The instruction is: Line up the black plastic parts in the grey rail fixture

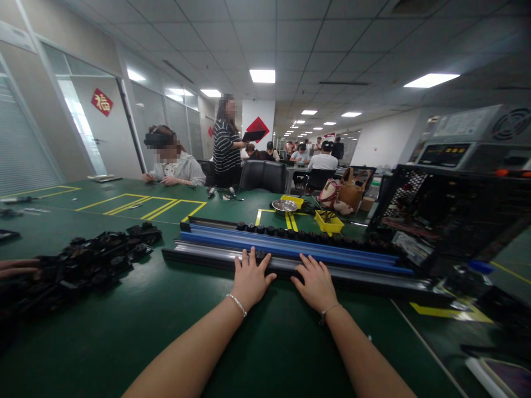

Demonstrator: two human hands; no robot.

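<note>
Both of my hands rest with spread fingers at the near side of a long black rail [357,275] that has a shiny channel along it. My left hand [250,279] touches the rail near a small black part [260,255] sitting in the channel. To its right, my right hand [316,283] lies flat, fingertips on the rail's edge, holding nothing. Directly behind runs a blue rail [298,247], roughly parallel. Beyond that, a row of small black parts [286,231] lines another dark rail.
A heap of black parts [95,262] lies left, with another person's hand [19,267] at it. Behind the rails are a metal bowl [285,206] and a yellow bin [329,222]. An opened computer case [452,215] and a blue-capped bottle [467,281] stand right. A seated person [176,166] faces the table.
</note>
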